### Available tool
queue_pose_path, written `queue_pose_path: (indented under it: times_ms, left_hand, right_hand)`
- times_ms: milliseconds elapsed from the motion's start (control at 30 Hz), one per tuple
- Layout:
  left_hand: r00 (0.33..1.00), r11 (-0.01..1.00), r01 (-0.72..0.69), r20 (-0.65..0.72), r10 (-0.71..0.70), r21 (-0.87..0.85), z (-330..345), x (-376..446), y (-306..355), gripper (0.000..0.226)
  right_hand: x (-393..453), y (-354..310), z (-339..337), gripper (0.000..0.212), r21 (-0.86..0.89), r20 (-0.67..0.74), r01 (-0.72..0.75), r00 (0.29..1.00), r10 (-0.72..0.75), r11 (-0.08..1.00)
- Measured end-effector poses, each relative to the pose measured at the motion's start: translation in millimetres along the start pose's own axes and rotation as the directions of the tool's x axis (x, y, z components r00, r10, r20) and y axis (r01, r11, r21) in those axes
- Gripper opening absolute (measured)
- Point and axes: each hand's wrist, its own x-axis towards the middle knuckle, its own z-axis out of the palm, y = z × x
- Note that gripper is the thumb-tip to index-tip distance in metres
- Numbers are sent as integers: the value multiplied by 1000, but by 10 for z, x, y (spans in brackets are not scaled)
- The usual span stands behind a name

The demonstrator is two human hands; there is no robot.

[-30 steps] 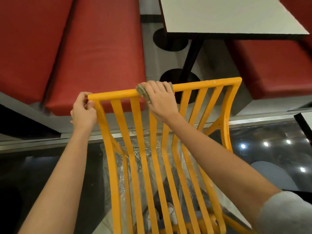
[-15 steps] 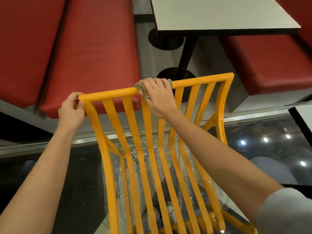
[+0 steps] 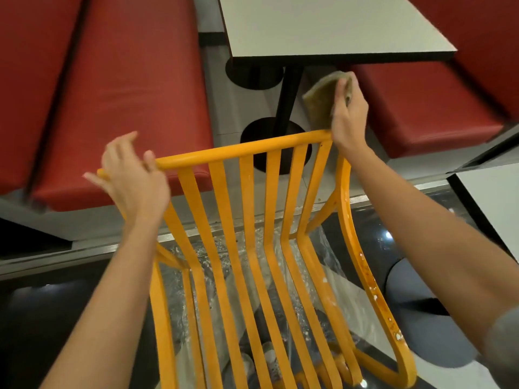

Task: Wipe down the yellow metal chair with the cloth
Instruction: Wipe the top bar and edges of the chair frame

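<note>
Pinching the cloth (image 3: 325,101) above the chair (image 3: 241,151), right hand (image 3: 349,116) closed; left hand (image 3: 132,175) loosely open on its rail.

Two red padded benches (image 3: 120,88) (image 3: 427,108) flank a white-topped table (image 3: 323,26) with a dark edge, which stands on a black post (image 3: 289,94) rising from a round black base (image 3: 276,147) on a pale floor. A second white tabletop (image 3: 494,197) cuts in at the right edge, above a glossy dark floor (image 3: 373,231) catching ceiling lights. Crumpled clear plastic sheeting (image 3: 331,273) lies below.
</note>
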Motion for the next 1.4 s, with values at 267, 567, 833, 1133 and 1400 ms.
queue_pose_path:
  times_ms: [267,567,833,1133,1400]
  left_hand:
    - [933,951,-305,184,309,-54,867,-232,911,32]
    - [936,857,-350,187,300,377,1022,-188,899,66]
    - [934,838,-348,228,274,419,1020,-164,907,73]
    - [934,819,-350,238,267,455,1035,-205,913,70]
    - [934,851,-313,298,196,423,994,-197,973,68]
  right_hand:
    - [-435,-235,617,55,-266,546,500,783,-298,824]
    - [-411,136,732,50,-579,405,598,801,-441,554]
    - [-11,693,65,39,-679,141,306,946,-291,667]
    - [-555,-78,977,44,-488,309,552,833,-458,675]
    - [-48,769,-44,42,-729,112,211,975,-191,651]
